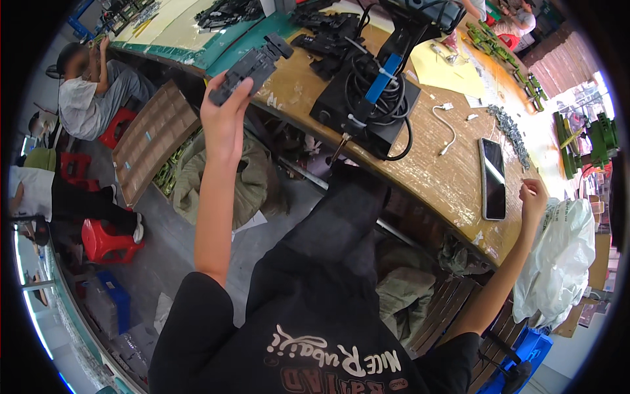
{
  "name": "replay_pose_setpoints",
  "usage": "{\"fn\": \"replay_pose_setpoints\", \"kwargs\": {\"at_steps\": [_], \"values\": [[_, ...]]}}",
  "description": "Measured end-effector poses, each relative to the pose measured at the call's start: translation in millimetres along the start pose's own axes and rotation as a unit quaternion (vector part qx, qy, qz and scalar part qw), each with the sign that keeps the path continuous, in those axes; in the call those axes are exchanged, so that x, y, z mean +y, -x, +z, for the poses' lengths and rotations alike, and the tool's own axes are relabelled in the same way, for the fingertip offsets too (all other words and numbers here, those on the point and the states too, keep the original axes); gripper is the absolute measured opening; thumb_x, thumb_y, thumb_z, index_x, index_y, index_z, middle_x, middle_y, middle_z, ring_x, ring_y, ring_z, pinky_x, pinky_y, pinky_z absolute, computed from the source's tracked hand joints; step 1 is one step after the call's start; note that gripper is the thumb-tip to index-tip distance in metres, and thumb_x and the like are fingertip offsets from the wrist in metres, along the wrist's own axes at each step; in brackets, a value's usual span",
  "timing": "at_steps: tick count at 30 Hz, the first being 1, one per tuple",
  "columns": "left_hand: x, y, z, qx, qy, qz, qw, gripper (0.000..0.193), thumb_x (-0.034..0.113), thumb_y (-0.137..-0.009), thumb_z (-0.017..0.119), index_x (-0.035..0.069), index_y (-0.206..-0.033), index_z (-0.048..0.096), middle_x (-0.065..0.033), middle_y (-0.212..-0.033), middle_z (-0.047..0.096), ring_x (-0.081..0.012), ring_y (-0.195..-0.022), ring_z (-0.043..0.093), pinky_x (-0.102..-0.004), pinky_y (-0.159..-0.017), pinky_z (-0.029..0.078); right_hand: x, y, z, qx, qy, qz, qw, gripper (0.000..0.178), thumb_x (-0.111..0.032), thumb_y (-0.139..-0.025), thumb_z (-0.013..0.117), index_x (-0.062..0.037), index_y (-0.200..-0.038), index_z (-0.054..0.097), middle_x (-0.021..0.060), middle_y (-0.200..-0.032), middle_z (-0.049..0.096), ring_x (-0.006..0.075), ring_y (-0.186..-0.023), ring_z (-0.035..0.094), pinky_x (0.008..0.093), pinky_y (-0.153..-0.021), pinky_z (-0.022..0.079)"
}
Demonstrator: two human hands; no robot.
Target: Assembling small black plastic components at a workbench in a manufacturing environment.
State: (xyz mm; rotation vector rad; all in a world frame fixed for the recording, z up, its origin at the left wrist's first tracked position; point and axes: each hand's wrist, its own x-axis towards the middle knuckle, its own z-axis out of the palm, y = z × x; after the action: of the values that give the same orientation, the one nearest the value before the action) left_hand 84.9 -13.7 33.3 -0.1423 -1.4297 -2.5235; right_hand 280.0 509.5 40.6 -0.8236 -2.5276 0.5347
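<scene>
- Left hand (pixel 225 118) is raised over the bench (pixel 453 177) edge, fingers wrapped tight round one long black part (pixel 249 69), which sticks up and away from the palm, above the bench's near-left edge.
- Right hand (pixel 533 199) rests at the bench's right edge, just right of the phone (pixel 493 177); fingertips look pinched together on something too small to make out, so I cannot tell what it holds.
- Risk, as I judge it: the part is gripped only at its lower end, so a loose hold could let it tip out and fall to the floor below the bench edge.
- Risk: the phone lies close to the bench edge; a sweep of the right forearm could knock it off.
- Count: one part in hand, a heap of similar black parts (pixel 321 33) further back on the bench, uncountable; one phone; one black box (pixel 364 105) wound with cables; one white bag (pixel 558 262) right of the bench; two red stools (pixel 105 240).
</scene>
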Motion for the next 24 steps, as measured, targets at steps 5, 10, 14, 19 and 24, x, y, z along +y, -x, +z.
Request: {"fn": "replay_pose_setpoints", "kwargs": {"at_steps": [5,10,14,19,24], "values": [[25.4,71.8,17.7,-0.055,0.029,-0.092,0.994,0.042,-0.009,-0.069,0.060,0.002,-0.106,0.042,-0.0066,-0.094,0.050,-0.0150,-0.086,0.053,-0.0283,-0.079,0.044,-84.5,89.6,-10.1,0.049,-0.289,0.034,0.955,0.013,0.002,-0.078,0.056,0.0053,-0.090,0.058,0.0069,-0.081,0.059,0.0122,-0.072,0.057,0.0219,-0.068,0.046],[17.7,125.2,33.0,-0.173,-0.022,-0.210,0.962,0.046,-0.006,-0.063,0.064,0.003,-0.103,0.043,-0.0063,-0.100,0.046,-0.0132,-0.096,0.046,-0.0259,-0.082,0.039,-135.3,145.5,8.6,0.015,-0.478,-0.029,0.878,0.016,0.009,-0.075,0.053,0.0048,-0.090,0.057,0.0119,-0.091,0.055,0.0165,-0.075,0.055,0.0268,-0.070,0.046],[4.6,151.7,45.4,-0.238,0.024,-0.283,0.929,0.055,-0.012,-0.066,0.063,0.004,-0.110,0.034,-0.0071,-0.100,0.049,-0.0127,-0.092,0.050,-0.0259,-0.080,0.043,-153.7,176.4,21.9,-0.024,-0.517,-0.025,0.855,0.023,0.014,-0.072,0.053,0.0045,-0.092,0.057,0.0140,-0.088,0.056,0.0194,-0.077,0.056,0.0279,-0.071,0.046],[-6.8,175.8,50.5,-0.314,-0.032,-0.309,0.897,0.038,-0.004,-0.070,0.064,0.001,-0.103,0.046,-0.0050,-0.094,0.053,-0.0089,-0.083,0.051,-0.0227,-0.070,0.042,-159.2,196.5,28.2,-0.055,-0.542,-0.067,0.836,0.026,0.017,-0.067,0.057,0.0040,-0.090,0.058,0.0152,-0.081,0.059,0.0216,-0.078,0.055,0.0269,-0.068,0.046],[-9.6,186.7,62.4,-0.378,-0.153,-0.264,0.874,0.024,0.006,-0.074,0.063,0.004,-0.098,0.058,-0.0025,-0.081,0.058,-0.0074,-0.070,0.051,-0.0226,-0.062,0.041,-172.3,209.1,29.3,-0.116,-0.494,-0.110,0.855,0.029,0.017,-0.063,0.059,0.0049,-0.089,0.059,0.0162,-0.080,0.061,0.0218,-0.074,0.056,0.0256,-0.062,0.046]]}}
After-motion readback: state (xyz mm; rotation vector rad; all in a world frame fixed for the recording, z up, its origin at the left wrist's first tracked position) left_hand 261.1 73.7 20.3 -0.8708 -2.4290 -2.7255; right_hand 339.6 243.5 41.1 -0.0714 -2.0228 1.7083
